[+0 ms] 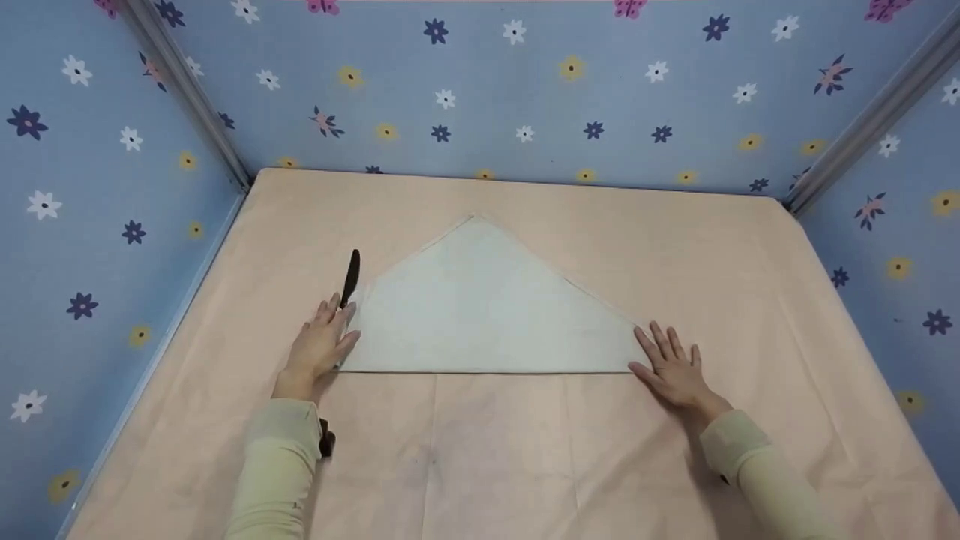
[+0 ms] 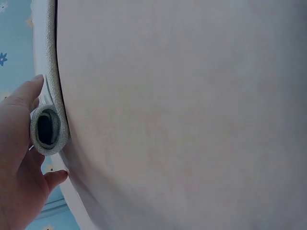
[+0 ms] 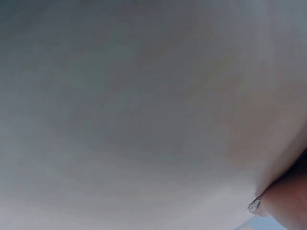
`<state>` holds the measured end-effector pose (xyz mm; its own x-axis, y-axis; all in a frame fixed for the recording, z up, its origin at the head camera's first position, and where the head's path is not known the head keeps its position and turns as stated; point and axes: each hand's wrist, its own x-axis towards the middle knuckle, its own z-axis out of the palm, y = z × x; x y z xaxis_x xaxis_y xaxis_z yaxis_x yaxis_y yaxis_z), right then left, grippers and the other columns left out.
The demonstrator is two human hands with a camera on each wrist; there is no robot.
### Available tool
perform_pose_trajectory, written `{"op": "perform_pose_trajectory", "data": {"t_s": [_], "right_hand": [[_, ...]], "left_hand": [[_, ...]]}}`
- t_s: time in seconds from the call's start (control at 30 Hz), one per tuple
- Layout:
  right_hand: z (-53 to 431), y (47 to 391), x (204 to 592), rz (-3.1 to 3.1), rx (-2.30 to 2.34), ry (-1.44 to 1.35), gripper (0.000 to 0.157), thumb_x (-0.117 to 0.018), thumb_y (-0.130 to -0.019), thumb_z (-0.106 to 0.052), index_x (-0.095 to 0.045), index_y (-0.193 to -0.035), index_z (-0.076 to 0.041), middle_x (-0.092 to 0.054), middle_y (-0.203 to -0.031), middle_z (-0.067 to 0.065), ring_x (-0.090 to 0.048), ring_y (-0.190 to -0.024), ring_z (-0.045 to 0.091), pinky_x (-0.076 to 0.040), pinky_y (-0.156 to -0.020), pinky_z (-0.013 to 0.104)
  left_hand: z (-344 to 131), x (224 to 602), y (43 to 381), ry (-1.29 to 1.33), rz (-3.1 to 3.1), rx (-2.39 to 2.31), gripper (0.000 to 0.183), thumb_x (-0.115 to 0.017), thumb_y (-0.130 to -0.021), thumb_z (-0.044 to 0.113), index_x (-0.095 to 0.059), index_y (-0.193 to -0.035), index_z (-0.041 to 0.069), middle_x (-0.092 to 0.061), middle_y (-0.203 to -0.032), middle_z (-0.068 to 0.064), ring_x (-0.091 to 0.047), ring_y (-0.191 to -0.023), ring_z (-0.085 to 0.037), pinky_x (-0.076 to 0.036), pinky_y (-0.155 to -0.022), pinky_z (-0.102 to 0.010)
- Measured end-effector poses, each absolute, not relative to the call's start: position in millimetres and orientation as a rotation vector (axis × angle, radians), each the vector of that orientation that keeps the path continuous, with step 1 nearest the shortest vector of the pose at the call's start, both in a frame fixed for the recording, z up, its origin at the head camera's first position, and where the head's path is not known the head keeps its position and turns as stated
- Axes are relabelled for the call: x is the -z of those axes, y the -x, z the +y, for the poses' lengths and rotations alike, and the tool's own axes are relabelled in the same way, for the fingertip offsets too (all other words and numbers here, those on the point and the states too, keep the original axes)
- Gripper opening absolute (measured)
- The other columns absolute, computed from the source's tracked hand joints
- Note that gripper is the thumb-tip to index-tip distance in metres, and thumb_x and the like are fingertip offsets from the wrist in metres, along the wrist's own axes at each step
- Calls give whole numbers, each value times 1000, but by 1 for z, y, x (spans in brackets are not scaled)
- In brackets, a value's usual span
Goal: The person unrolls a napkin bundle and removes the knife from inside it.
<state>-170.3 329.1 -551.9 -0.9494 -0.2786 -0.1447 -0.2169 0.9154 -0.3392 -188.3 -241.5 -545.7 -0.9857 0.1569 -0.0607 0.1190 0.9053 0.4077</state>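
Note:
A white cloth (image 1: 487,307) lies folded on the table, its point towards the back and its straight edge towards me. Its left side is rolled, and a dark knife (image 1: 352,271) sticks out at the far end. My left hand (image 1: 319,345) rests over this roll, fingers stretched forward and thumb on the cloth side. In the left wrist view the roll's near end (image 2: 60,129) shows coiled layers around a dark core, with fingers on both sides. My right hand (image 1: 675,375) lies spread at the cloth's right corner, fingertips touching it. Only a blurred fingertip (image 3: 285,203) shows in the right wrist view.
A peach tablecloth (image 1: 495,450) with faint creases covers the table. Blue flowered panels (image 1: 480,97) stand behind it and on both sides, joined by grey posts (image 1: 877,112) at the back corners.

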Motion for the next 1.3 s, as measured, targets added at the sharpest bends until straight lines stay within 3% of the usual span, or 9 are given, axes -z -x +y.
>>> {"op": "perform_pose_trajectory", "data": {"t_s": [1.3], "right_hand": [[329, 170, 551, 2893, 482, 384, 65, -37, -91, -47, -16, -143, -14, -3, -147, 15, 4, -131, 38, 8, -96, 63]], "left_hand": [[-254, 543, 188, -156, 2906, -626, 54, -44, -92, 31, -28, -138, 7, -14, -144, -20, -8, -130, -41, -13, -101, -57]]}}
